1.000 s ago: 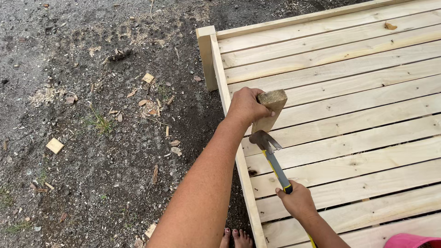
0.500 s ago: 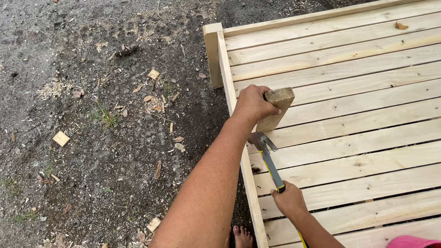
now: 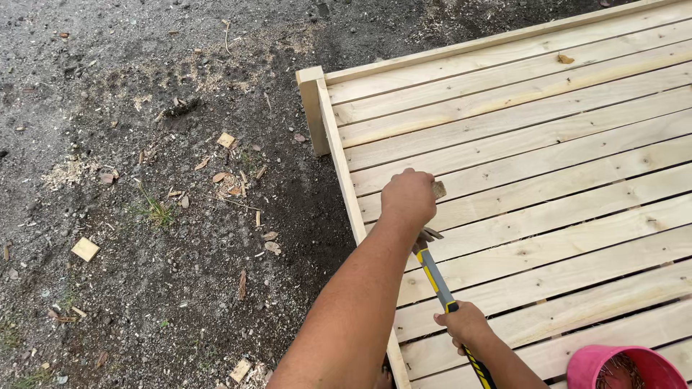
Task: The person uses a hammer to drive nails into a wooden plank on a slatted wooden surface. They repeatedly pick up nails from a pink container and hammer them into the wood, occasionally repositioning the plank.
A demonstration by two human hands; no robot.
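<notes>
Left hand (image 3: 409, 196) clamps wood block (image 3: 437, 189) on slats (image 3: 548, 180), right hand (image 3: 461, 324) grips hammer (image 3: 436, 277); next, a steady strike

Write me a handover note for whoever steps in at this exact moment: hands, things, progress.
Left hand: closed on a small wood block, held down on the slatted wooden frame near its left rail.
Right hand: grips the hammer by its yellow-and-black handle, head just under the left hand.
Pink bucket stands on the slats at the lower right.
Done: slats laid across the frame.
Left: cannot tell; fastenings near the block are hidden by the hand.
</notes>
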